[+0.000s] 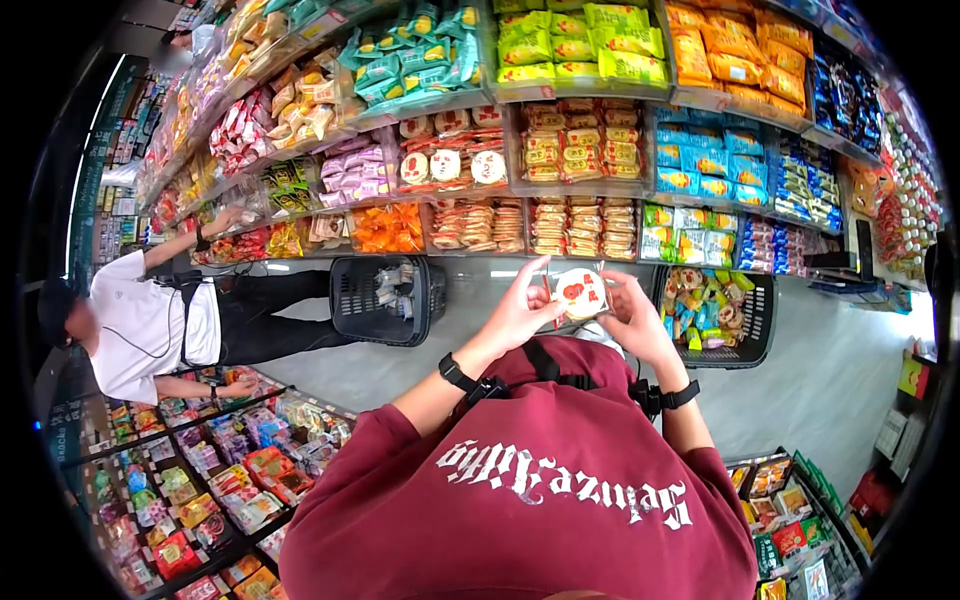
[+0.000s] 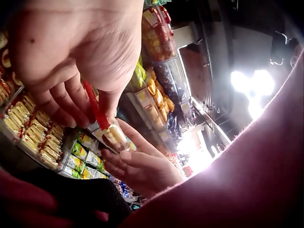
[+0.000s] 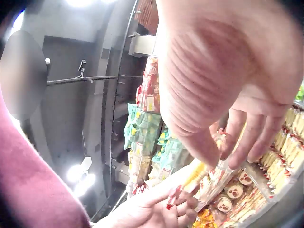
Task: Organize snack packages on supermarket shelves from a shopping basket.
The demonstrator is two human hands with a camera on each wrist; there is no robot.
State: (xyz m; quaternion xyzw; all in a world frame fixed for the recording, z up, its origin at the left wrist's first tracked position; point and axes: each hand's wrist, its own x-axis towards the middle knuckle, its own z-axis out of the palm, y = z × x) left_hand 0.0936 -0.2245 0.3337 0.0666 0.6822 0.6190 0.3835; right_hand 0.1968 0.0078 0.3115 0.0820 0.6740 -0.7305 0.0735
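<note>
A round cracker (image 1: 580,293) in a clear wrapper with red print is held up in front of the maroon shirt, its flat printed face visible in the head view. My left hand (image 1: 522,305) pinches one side of the wrapper between thumb and fingers. On the opposite side my right hand (image 1: 636,315) grips the edge with its thumb and fingertips. Seen edge-on in the left wrist view, the cracker (image 2: 116,137) has a red wrapper end by the left thumb. In the right wrist view, the left hand (image 3: 152,204) reaches in from below.
A dark basket (image 1: 768,315) of colourful snack packs stands on the floor (image 1: 820,380) at right. Another person (image 1: 150,300) in a white shirt stands at left, near a second basket (image 1: 340,310). Tiered snack shelves (image 1: 590,190) run ahead; display bins (image 1: 220,470) lie behind at left.
</note>
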